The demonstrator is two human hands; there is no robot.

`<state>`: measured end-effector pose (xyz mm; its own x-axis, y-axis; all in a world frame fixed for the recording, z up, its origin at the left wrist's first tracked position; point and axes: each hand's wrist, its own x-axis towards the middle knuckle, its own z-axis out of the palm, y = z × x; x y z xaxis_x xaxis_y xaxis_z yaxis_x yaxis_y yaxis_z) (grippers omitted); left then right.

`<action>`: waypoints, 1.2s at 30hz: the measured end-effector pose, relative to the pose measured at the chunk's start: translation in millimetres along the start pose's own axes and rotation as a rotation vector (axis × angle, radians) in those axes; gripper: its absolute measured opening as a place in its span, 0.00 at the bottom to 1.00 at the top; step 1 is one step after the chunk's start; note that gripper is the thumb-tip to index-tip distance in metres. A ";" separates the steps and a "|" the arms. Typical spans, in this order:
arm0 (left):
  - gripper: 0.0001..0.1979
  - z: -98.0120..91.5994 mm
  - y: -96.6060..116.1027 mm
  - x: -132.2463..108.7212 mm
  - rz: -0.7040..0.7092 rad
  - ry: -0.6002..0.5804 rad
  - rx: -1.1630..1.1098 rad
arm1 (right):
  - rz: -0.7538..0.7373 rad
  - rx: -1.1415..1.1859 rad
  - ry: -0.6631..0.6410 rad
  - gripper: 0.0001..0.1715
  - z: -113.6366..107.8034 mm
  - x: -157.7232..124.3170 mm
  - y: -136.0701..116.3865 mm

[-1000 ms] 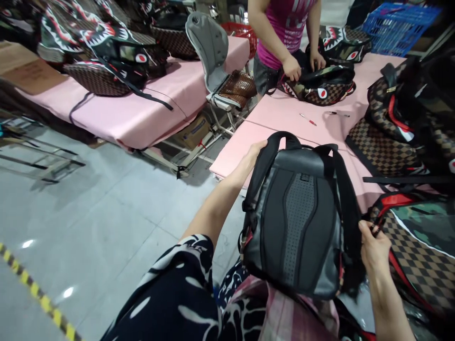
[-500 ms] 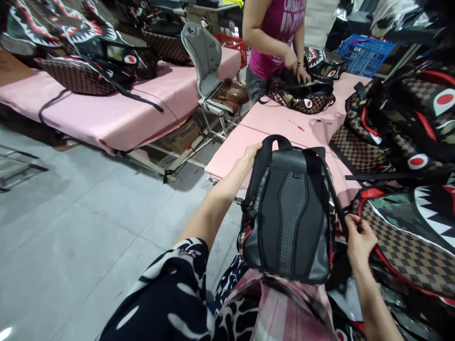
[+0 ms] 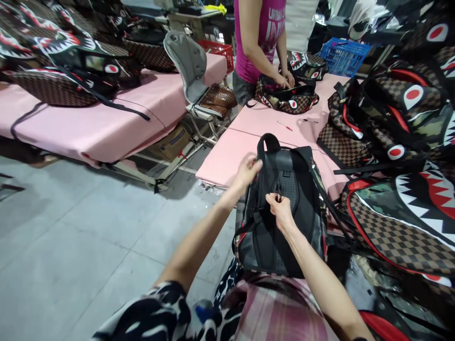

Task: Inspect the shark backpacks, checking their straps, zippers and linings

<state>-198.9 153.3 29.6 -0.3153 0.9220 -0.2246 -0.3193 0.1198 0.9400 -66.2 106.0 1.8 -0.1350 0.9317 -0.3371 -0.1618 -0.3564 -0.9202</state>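
A black backpack (image 3: 302,218) stands upright on my lap with its padded back panel facing me. My left hand (image 3: 249,171) grips the top of its left shoulder strap, fingers closed round it. Over the middle of the back panel, my right hand (image 3: 280,212) pinches a small dark tool, which looks like snips, near the left strap. The carry loop (image 3: 269,141) sticks up at the top of the bag.
A pink table (image 3: 227,156) lies just beyond the backpack, with pens (image 3: 284,125) on it. Shark-face checkered backpacks (image 3: 401,208) pile up at the right. A person in a pink top (image 3: 263,38) handles another bag (image 3: 287,97) at the far end. Left stands another pink table (image 3: 88,128) with bags.
My right hand left the right strap at the bag's side and came across to the middle of the back panel. My left hand shifted slightly on the left strap. The view tilted up.
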 end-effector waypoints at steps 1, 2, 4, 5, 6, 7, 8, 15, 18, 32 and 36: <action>0.15 -3.4 -4.7 -20.3 0.061 -0.034 0.144 | -0.019 -0.008 0.011 0.21 -1.4 -1.5 -3.2; 0.15 -6.8 -9.6 -38.7 0.103 -0.051 0.246 | -0.034 -0.012 0.018 0.20 -2.3 -2.9 -6.5; 0.14 -12.6 -17.5 -65.8 0.106 -0.055 0.291 | -0.077 -0.048 0.008 0.19 -4.3 -6.4 -12.7; 0.15 -14.9 -19.2 -73.6 0.062 -0.064 0.232 | -0.117 -0.101 -0.004 0.17 -6.3 -8.8 -15.6; 0.16 -16.8 -19.0 -78.0 -0.003 -0.079 0.143 | -0.173 -0.185 -0.014 0.17 -9.3 -12.1 -18.6; 0.17 -18.6 -17.2 -79.9 -0.073 -0.097 0.049 | -0.239 -0.302 -0.015 0.18 -13.3 -16.2 -21.5; 0.19 -20.2 -14.0 -80.1 -0.137 -0.115 -0.027 | -0.309 -0.443 -0.005 0.21 -18.3 -21.2 -24.5; 0.19 -23.2 6.6 -85.8 -0.196 -0.146 -0.081 | -0.781 -1.020 -0.001 0.12 -39.7 -53.0 -35.6; 0.19 -22.4 6.4 -89.1 -0.181 -0.151 -0.055 | -0.901 -1.067 0.002 0.11 -37.4 -54.6 -34.7; 0.19 -23.0 5.7 -90.5 -0.218 -0.166 -0.076 | -0.815 -0.972 0.033 0.10 -40.6 -55.1 -33.6; 0.19 -20.0 3.2 -90.9 -0.218 -0.168 -0.045 | -0.835 -0.998 -0.019 0.09 -38.5 -53.4 -30.8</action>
<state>-189.1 62.5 47.9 -0.0835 0.9247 -0.3714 -0.4039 0.3094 0.8609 -16.3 69.9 40.5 -0.3625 0.8412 0.4012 0.5879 0.5404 -0.6019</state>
